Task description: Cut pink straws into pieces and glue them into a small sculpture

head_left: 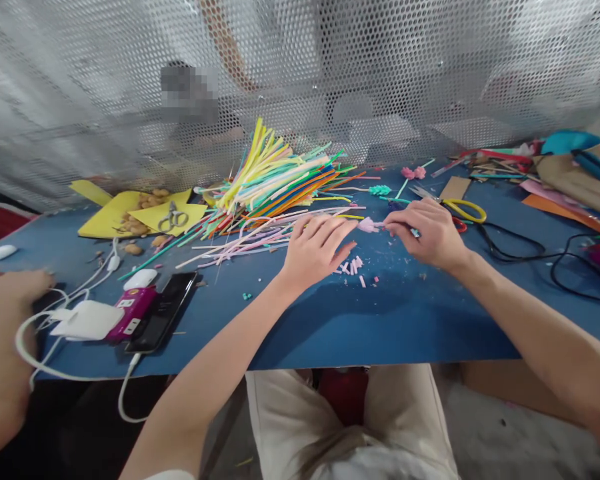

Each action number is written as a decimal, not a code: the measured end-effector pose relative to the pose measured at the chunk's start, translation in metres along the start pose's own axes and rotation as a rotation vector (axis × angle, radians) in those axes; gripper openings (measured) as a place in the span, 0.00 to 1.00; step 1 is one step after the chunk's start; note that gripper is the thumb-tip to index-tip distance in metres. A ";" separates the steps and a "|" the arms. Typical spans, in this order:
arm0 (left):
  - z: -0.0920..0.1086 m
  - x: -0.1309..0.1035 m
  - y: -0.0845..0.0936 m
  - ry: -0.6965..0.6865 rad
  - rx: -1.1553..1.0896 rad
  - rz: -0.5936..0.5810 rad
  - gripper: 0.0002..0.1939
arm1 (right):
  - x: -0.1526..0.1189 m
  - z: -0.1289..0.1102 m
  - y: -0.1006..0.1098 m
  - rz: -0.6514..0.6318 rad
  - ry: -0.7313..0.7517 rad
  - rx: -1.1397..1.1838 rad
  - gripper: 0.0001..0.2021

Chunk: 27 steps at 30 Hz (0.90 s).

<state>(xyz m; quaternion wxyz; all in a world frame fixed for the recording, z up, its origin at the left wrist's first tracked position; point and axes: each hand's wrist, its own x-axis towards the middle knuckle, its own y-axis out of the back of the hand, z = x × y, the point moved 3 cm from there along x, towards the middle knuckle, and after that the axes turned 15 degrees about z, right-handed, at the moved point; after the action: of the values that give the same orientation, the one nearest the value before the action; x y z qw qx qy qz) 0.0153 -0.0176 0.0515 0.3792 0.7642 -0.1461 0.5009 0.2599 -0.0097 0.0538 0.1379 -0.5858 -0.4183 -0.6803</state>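
Note:
A pale lilac pipe-cleaner flower (367, 225) is between my hands above the blue table. My right hand (430, 230) is closed in a pinch on its short stem, at the right end. From the left, my left hand (316, 250) reaches over with its fingers stretched out and the thumb apart; the fingertips are at the flower's edge, and I cannot tell whether they touch it. Cut lilac bits (353, 267) lie on the table below. Loose lilac and pink pipe cleaners (260, 243) are by my left hand. Yellow-handled scissors (463, 210) lie beyond my right hand.
A big bundle of coloured pipe cleaners (280, 180) stands at the back. Left are a phone (165, 313), a purple power strip (133, 313), white cables, small scissors (173, 219) and peanuts (153, 200). A black cable (515, 250) lies right. Another person's arm (10, 320) rests far left.

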 end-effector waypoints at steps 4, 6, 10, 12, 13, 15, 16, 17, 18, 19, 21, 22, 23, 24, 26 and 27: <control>-0.005 -0.004 -0.007 -0.040 -0.002 -0.041 0.10 | -0.002 0.002 -0.005 -0.077 0.011 0.051 0.07; -0.007 -0.005 -0.010 -0.044 0.008 -0.043 0.09 | -0.004 0.003 -0.006 -0.111 0.011 0.065 0.07; -0.008 -0.005 -0.013 -0.019 0.015 -0.038 0.08 | -0.007 0.003 -0.010 -0.128 0.005 0.072 0.09; -0.009 -0.005 -0.015 0.017 -0.002 -0.048 0.08 | -0.008 0.001 -0.011 -0.131 0.004 0.075 0.09; -0.010 -0.006 -0.016 0.034 -0.018 -0.050 0.08 | -0.008 0.000 -0.012 -0.134 0.003 0.078 0.09; -0.010 -0.009 -0.018 0.059 -0.054 -0.044 0.08 | -0.008 -0.003 -0.012 -0.143 -0.003 0.088 0.09; -0.011 -0.010 -0.018 0.068 -0.068 -0.039 0.08 | -0.007 -0.005 -0.012 -0.145 -0.009 0.096 0.09; -0.011 -0.012 -0.019 0.076 -0.077 -0.035 0.08 | -0.006 -0.006 -0.012 -0.146 -0.016 0.105 0.09; -0.011 -0.014 -0.019 0.082 -0.084 -0.031 0.08 | -0.005 -0.007 -0.012 -0.148 -0.024 0.114 0.09; -0.012 -0.016 -0.019 0.084 -0.089 -0.030 0.07 | -0.004 -0.008 -0.012 -0.150 -0.033 0.119 0.10; -0.012 -0.018 -0.018 0.090 -0.103 -0.028 0.07 | -0.003 -0.010 -0.013 -0.157 -0.051 0.122 0.11; -0.013 -0.019 -0.018 0.092 -0.111 -0.031 0.07 | -0.002 -0.011 -0.014 -0.163 -0.060 0.120 0.12; -0.013 -0.020 -0.017 0.097 -0.118 -0.036 0.07 | -0.002 -0.011 -0.015 -0.167 -0.071 0.118 0.12; -0.014 -0.021 -0.017 0.102 -0.123 -0.041 0.07 | -0.002 -0.011 -0.017 -0.170 -0.082 0.118 0.13; -0.016 -0.022 -0.016 0.116 -0.121 -0.046 0.07 | -0.003 -0.011 -0.021 -0.178 -0.106 0.128 0.13; -0.017 -0.022 -0.016 0.121 -0.118 -0.049 0.08 | -0.004 -0.010 -0.023 -0.183 -0.119 0.141 0.13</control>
<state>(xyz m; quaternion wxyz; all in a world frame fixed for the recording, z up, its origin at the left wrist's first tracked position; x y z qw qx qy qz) 0.0036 0.0018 0.0290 0.4438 0.7123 -0.1333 0.5271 0.2384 -0.0047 0.0412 0.0908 -0.5735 -0.5242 -0.6230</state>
